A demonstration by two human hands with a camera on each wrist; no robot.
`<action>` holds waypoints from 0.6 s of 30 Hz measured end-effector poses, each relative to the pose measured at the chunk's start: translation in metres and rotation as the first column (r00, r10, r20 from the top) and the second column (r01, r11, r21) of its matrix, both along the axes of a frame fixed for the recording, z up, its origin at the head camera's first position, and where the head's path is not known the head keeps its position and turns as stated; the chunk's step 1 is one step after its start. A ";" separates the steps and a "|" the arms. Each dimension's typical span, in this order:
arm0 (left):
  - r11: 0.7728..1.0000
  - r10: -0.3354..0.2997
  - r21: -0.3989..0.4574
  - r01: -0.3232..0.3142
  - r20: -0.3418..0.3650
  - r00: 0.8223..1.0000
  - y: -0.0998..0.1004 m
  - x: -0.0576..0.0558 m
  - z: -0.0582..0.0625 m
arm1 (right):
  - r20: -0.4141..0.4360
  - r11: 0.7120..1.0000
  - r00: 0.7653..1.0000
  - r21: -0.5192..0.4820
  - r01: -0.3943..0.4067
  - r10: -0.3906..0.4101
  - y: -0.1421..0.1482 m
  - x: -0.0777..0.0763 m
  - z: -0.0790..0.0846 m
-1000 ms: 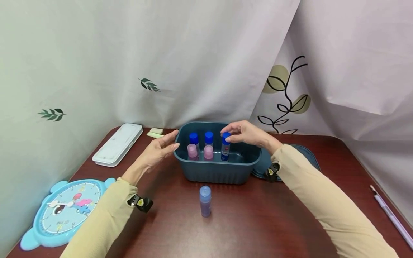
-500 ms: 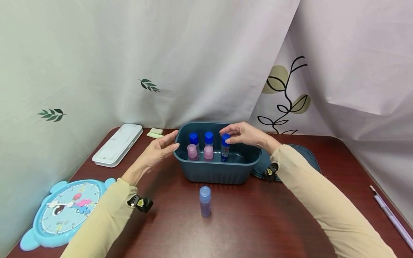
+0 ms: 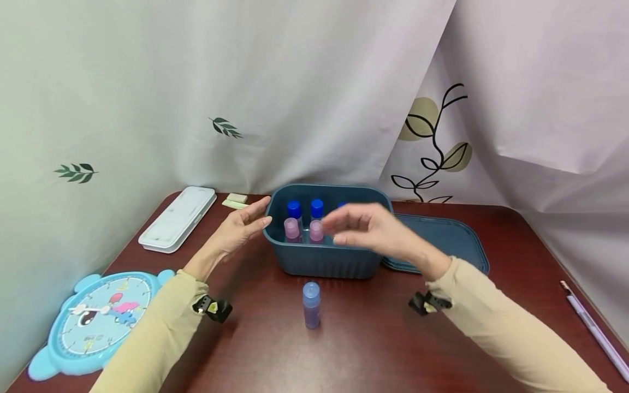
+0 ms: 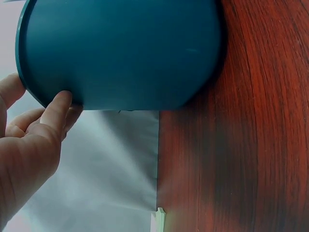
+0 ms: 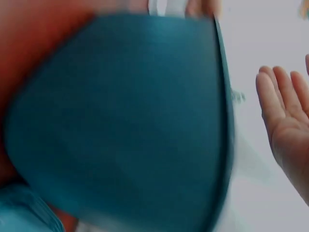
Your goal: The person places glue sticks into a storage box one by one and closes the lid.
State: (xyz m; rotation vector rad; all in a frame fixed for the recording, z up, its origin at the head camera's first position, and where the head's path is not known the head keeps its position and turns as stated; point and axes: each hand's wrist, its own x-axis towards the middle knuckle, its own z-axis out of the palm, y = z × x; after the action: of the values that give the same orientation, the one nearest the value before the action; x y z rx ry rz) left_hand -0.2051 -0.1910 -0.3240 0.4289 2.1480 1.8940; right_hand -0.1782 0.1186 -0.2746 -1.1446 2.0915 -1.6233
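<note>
A dark teal plastic box stands on the table. Inside it, glue sticks with blue caps stand upright in a back row, and two pink-capped tubes are in front. A third blue cap shows only slightly behind my right hand, which is blurred over the box's front rim with nothing in it. My left hand touches the box's left end with extended fingers; in the left wrist view its fingertips rest on the outer wall. A translucent bluish-purple tube stands upright before the box.
The box's teal lid lies to its right. At the left are a white case, pale green erasers and a blue toy clock. A pencil lies by the right edge. A curtain hangs behind.
The right hand has let go of the third blue-capped glue stick in the box and moved towards the front. The left hand has stayed at the box's left end.
</note>
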 end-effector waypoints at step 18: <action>1.000 0.013 -0.004 -0.013 0.002 1.000 0.001 0.001 0.000 | 0.216 0.930 0.916 0.074 -0.360 0.338 -0.029 0.024 -0.050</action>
State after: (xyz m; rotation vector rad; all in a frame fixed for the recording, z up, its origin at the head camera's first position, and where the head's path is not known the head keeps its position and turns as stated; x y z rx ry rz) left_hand -0.2042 -0.1899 -0.3238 0.4134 2.1584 1.8959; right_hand -0.1546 0.0892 -0.3247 -1.1823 1.7115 -1.3709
